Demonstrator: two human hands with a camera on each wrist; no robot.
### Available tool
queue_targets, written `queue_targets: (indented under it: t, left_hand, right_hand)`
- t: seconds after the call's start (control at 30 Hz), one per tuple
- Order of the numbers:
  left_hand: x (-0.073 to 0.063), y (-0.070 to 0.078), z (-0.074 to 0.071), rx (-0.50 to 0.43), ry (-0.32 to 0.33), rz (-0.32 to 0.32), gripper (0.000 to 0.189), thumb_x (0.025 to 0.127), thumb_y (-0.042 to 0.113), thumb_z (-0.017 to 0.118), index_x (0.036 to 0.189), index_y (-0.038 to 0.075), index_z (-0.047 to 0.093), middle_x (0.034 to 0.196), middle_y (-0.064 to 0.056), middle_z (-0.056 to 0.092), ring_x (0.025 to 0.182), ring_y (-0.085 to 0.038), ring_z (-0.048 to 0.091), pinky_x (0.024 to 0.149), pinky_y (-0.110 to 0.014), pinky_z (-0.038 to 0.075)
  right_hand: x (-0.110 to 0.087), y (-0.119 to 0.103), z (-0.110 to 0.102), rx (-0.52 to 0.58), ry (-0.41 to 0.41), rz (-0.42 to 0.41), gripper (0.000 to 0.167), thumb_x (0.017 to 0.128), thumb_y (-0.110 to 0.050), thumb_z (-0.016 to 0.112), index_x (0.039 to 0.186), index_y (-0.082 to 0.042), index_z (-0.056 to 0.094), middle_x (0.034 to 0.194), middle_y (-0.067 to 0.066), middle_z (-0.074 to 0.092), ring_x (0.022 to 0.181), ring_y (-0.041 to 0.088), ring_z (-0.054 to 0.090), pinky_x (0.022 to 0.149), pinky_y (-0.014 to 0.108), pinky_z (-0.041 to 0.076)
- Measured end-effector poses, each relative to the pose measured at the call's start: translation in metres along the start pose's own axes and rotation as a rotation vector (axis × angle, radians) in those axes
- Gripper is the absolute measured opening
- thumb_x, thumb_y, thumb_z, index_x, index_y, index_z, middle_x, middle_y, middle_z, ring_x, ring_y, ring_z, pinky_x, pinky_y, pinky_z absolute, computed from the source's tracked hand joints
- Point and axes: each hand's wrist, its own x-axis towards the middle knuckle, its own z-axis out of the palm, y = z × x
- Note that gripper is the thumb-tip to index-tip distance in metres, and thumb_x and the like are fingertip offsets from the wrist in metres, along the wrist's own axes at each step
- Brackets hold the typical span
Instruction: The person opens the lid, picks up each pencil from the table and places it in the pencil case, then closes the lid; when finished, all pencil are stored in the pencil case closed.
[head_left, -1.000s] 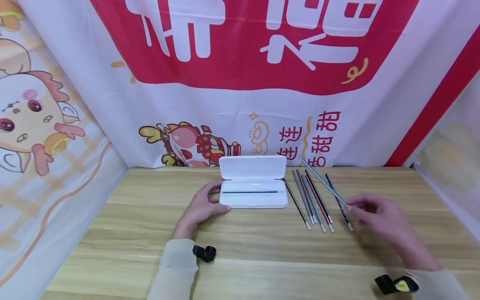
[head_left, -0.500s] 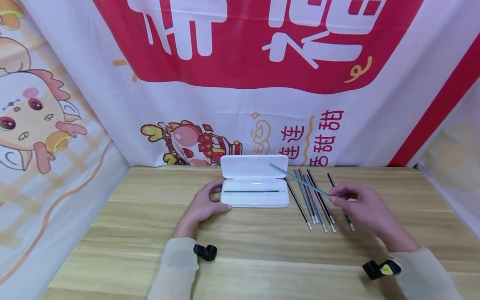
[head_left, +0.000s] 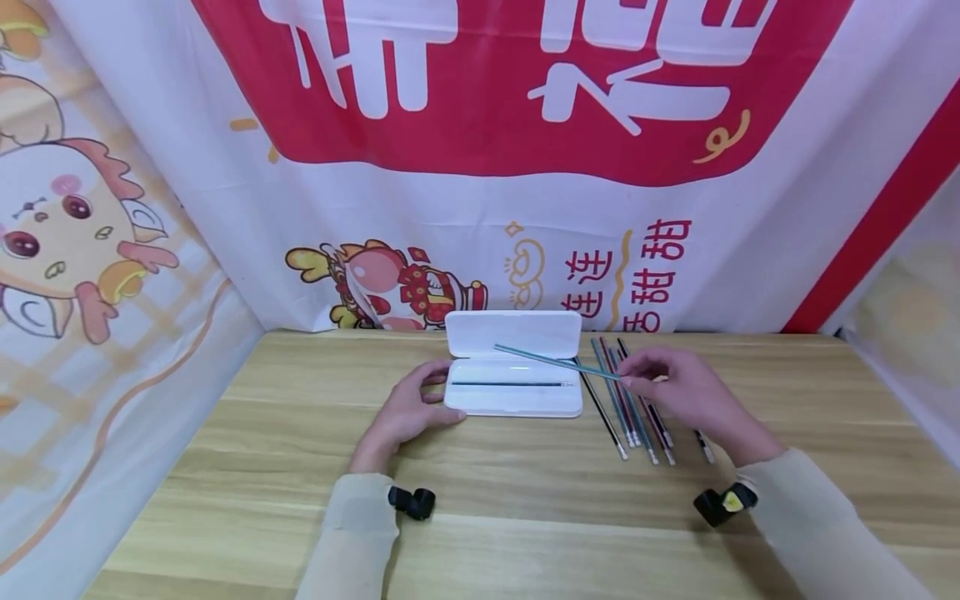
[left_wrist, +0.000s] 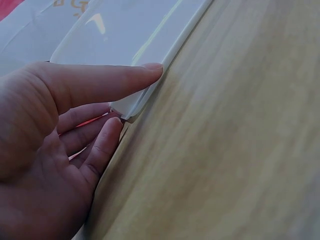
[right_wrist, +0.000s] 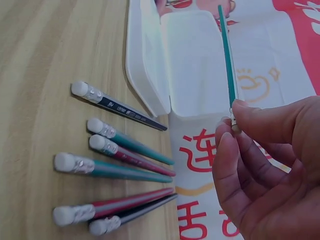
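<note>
Now the teal pencil [head_left: 555, 361] reaches over the open white case [head_left: 517, 412].
Right hand [head_left: 678, 387], at the case's 3 o'clock, pinches the pencil near its eraser end; since the earlier frame, both have shifted toward 9 o'clock, across the loose pencils [right_wrist: 131, 172]. Left hand [head_left: 408, 407] keeps its place at 9 o'clock, thumb and fingers holding the case's corner.

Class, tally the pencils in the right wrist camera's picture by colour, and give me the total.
Green pencils: 3, one of them held in the right hand
Red pencils: 2
Black pencils: 2
Total: 7 pencils
</note>
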Motion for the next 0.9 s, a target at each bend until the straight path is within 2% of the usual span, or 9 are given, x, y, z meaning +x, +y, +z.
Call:
queue_targets:
  t: [0.27,0.4,0.9]
  left_hand:
    - [0.0,0.0,0.0,0.0,0.001,-0.005,0.083,0.082,0.008,0.093,0.155,0.022,0.055,0.156,-0.012,0.058,0.136,-0.037,0.064,0.114,-0.05,0.055]
    - [0.0,-0.001,0.0,-0.001,-0.001,-0.008,0.083,0.082,0.008,0.093,0.155,0.022,0.055,0.156,-0.012,0.058,0.136,-0.036,0.064,0.115,-0.051,0.054]
    - [0.001,-0.002,-0.001,-0.004,0.004,-0.006,0.083,0.082,0.008,0.093,0.155,0.022,0.056,0.155,-0.012,0.059,0.134,-0.035,0.065,0.114,-0.05,0.055]
  right_hand:
    - [0.024,-0.013,0.011,-0.022,-0.003,-0.058,0.013,0.104,-0.017,0.071,0.114,-0.014,0.078,0.113,0.009,0.075,0.106,0.026,0.067,0.086,0.035,0.055]
    - [0.034,-0.016,0.019,0.009,-0.026,-0.039,0.014,0.103,-0.015,0.071,0.115,-0.012,0.077,0.113,0.01,0.074,0.103,0.025,0.065,0.083,0.033,0.055]
    - [0.059,-0.008,0.044,0.004,-0.019,-0.053,0.013,0.101,-0.016,0.075,0.112,-0.011,0.079,0.109,0.009,0.075,0.1,0.024,0.065,0.083,0.033,0.054]
